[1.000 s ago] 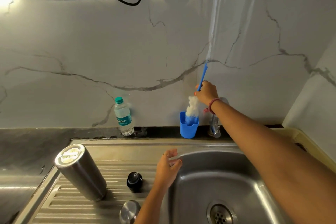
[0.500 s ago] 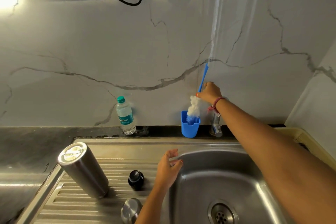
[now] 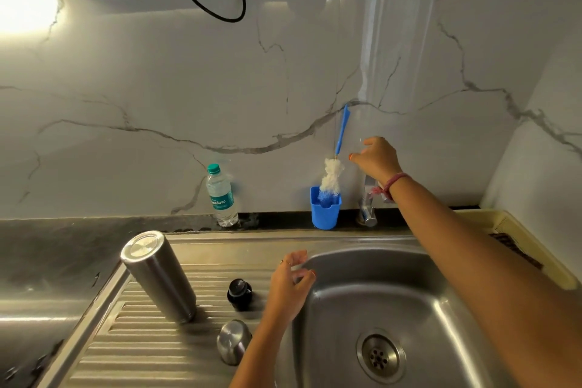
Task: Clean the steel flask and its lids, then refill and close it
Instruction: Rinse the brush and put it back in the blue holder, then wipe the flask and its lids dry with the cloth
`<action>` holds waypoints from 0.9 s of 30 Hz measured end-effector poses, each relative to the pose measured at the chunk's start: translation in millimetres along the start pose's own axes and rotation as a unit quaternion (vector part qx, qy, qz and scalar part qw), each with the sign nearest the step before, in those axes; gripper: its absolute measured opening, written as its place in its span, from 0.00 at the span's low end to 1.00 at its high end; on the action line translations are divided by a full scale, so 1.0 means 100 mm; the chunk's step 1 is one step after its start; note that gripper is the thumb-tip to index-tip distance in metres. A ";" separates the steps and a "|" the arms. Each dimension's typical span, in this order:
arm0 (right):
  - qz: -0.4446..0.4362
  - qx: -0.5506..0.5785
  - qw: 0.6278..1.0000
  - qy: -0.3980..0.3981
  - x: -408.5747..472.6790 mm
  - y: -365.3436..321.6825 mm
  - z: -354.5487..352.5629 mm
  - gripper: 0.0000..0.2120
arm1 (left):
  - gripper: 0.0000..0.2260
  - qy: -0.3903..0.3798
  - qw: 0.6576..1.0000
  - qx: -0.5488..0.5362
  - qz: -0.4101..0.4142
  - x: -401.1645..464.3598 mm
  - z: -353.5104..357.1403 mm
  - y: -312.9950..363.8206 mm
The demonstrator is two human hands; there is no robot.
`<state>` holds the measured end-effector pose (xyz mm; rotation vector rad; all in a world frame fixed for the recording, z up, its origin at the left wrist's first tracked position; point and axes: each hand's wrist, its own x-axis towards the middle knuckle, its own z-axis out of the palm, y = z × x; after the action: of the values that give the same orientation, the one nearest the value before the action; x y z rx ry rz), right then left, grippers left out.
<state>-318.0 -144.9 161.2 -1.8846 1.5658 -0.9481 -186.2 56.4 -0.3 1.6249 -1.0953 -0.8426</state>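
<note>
At the backsplash, right hand (image 3: 376, 158), fingers loosely spread and empty, beside bottle brush (image 3: 331, 179) standing in blue cup (image 3: 325, 214); left hand (image 3: 291, 285) relaxed, apparently touching sink rim (image 3: 362, 242). Scrubbing seemingly finished; upturned flask (image 3: 159, 274) next needs refilling.

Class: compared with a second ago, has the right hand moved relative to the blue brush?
Yes. The right hand has let go of the brush handle and drawn off rightward; the brush stands in its blue holder.

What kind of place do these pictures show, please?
Most likely a home kitchen, at the washing-up spot: a steel sink with a ribbed drainboard, a marble-look wall behind it, and a bottle brush standing in a blue holder.
</note>
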 end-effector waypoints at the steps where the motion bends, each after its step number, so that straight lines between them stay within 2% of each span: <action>1: -0.002 0.017 1.000 0.001 -0.05 0.03 -0.01 0.25 | 0.15 -0.002 1.000 0.009 0.003 -0.05 -0.02 0.01; 3: -0.007 0.041 0.999 0.004 -0.21 0.07 -0.03 0.25 | 0.15 -0.008 0.999 0.036 0.004 -0.14 -0.06 0.02; 7: -0.027 0.091 0.995 0.017 -0.63 0.13 0.04 0.17 | 0.18 0.005 0.990 0.138 0.041 -0.35 -0.21 0.02; 10: -0.029 0.132 0.990 -0.026 -0.97 0.21 0.20 0.13 | 0.20 -0.008 0.947 0.285 0.148 -0.52 -0.40 0.02; 13: 0.011 0.141 0.987 -0.080 -1.25 0.32 0.44 0.13 | 0.21 -0.033 0.896 0.380 0.228 -0.64 -0.61 0.05; 16: 0.043 0.149 0.982 -0.111 -1.51 0.43 0.68 0.13 | 0.20 -0.037 0.876 0.403 0.264 -0.70 -0.86 0.12; 19: 0.068 0.171 0.974 -0.135 -1.73 0.47 0.90 0.12 | 0.19 -0.006 0.865 0.401 0.302 -0.70 -1.17 0.23; 24: 0.122 0.201 0.960 -0.152 -1.96 0.47 1.20 0.10 | 0.19 0.062 0.842 0.443 0.301 -0.57 -1.71 0.31; 27: 0.133 0.210 0.955 -0.159 -2.05 0.49 1.35 0.10 | 0.21 0.109 0.832 0.482 0.250 -0.50 -1.97 0.36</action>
<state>-262.5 38.6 0.7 -1.4058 1.2657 -0.7412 -37.6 164.0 93.3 1.9769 -1.8155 0.3402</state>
